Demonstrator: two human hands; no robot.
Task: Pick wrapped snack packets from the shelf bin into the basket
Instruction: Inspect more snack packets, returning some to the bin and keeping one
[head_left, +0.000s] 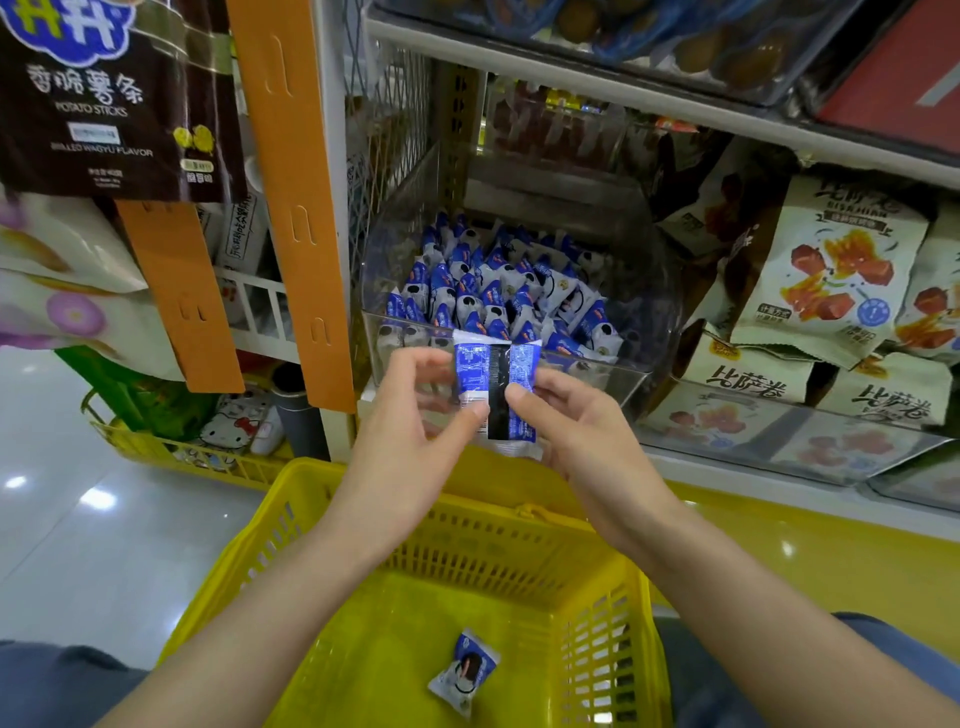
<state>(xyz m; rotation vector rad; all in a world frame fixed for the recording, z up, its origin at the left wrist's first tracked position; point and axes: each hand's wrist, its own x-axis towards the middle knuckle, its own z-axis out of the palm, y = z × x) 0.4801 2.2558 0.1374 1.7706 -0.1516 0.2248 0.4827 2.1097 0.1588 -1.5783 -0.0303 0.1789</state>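
Head view: both hands pinch one blue snack packet (496, 387) above the yellow basket (291, 525), left hand (415, 410) and right hand (576, 421) on its sides. Another packet (464, 670) lies inside the basket. The clear bin (639, 312) sits behind.

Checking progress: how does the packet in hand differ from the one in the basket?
The held packet is pinched in the air by left hand and right hand, black back seam showing. The basket packet lies loose on the yellow basket floor, cookie picture up. Both are blue-and-white wrappers.
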